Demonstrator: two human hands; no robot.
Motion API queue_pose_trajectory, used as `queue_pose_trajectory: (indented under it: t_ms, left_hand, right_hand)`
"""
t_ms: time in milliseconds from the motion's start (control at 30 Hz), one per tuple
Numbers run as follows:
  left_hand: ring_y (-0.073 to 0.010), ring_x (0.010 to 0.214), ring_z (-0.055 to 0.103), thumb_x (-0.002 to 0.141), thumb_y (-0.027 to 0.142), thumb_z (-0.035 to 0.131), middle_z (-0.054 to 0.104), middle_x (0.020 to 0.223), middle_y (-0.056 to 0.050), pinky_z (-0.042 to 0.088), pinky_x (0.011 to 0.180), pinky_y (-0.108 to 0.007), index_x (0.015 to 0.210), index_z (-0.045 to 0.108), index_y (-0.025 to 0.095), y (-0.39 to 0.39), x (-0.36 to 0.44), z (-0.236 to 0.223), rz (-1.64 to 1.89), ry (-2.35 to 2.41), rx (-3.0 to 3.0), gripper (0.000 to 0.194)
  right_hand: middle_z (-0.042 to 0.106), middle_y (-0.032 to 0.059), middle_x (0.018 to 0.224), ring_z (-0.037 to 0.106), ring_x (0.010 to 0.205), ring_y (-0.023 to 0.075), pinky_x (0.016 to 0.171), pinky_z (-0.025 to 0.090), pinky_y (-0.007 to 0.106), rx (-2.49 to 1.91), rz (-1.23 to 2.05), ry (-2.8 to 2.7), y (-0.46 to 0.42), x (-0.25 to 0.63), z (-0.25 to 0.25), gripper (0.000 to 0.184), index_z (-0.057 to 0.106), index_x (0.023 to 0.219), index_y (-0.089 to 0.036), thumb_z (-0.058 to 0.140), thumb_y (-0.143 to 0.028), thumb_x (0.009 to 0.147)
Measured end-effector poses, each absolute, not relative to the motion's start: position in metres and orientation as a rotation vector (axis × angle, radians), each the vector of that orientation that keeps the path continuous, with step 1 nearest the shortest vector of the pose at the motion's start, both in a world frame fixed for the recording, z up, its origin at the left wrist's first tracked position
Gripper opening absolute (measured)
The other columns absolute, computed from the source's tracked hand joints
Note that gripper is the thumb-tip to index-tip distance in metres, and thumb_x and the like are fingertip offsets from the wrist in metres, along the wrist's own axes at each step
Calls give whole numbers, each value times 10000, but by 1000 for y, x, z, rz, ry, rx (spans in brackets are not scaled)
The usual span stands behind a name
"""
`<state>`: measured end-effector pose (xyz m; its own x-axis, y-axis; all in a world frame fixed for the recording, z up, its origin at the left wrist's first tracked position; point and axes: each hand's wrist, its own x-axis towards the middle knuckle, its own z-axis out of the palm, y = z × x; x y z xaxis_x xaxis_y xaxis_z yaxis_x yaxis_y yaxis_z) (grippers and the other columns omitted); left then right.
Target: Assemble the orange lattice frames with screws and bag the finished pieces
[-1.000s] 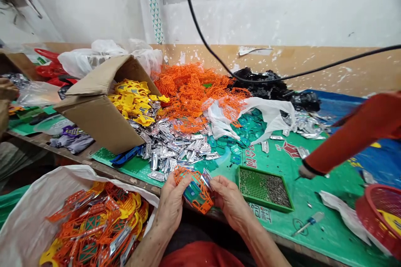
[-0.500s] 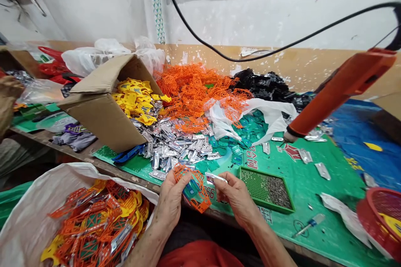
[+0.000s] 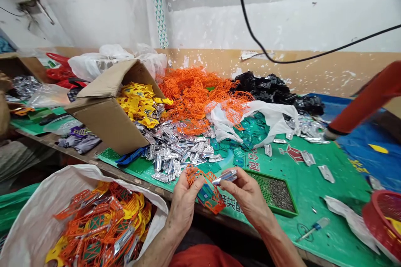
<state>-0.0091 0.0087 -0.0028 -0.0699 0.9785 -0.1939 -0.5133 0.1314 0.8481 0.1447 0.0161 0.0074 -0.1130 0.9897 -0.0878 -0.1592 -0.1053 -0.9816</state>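
My left hand grips an orange lattice plastic frame with a translucent teal plastic piece set against it. Between the thumb and fingers of my right hand is a shiny silver plastic piece, its end over the right side of the frame. Just beyond my hands lies a heap of similar silver pieces, with a pile of teal pieces to its right. A tangle of orange frames lies farther back.
A cardboard box of yellow parts lies tipped at the left. A white sack holds orange and yellow assemblies. A green screw tray, screwdriver and red basket are rightward. An orange power screwdriver hangs on the right.
My right hand has brought the silver piece closer to the orange frame, partly over it. The hanging power screwdriver has swung to the right, and the view has shifted slightly.
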Motion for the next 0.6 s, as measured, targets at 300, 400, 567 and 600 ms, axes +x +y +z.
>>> queue_pose_trajectory:
  t_ms: [300,400,567,600]
  left_hand:
    - [-170,855,652,734,312,761,706,916,-16,489,801,-276,972,631,184,11,-7,-9,1429,851,576,300]
    - [-165,854,649,739,318,755,705,934,-24,486,792,-273,1001,633,177,12,-4,-11,1437,819,589,321]
    - [-128,767,633,705,311,788,701,861,1,483,740,-244,1005,623,184,11,1,-12,1416,830,568,365]
    - [-125,757,629,695,318,796,698,850,2,481,733,-242,1004,622,184,10,1,-13,1416,830,571,379]
  right_hand:
    - [601,22,851,577,787,169,739,463,311,-1227,1123,-1656,3,176,17,268,625,1117,-255,567,-307,860]
    - [578,7,852,558,796,149,775,462,302,-1205,1129,-1710,3,180,19,365,594,1227,-283,555,-276,864]
    - [587,-5,769,549,704,132,649,466,257,-1149,1444,-1349,4,169,10,315,610,1011,-199,687,-392,775]
    - [585,-4,745,542,687,126,631,456,247,-1145,1469,-1315,5,166,9,274,618,894,-181,706,-401,756]
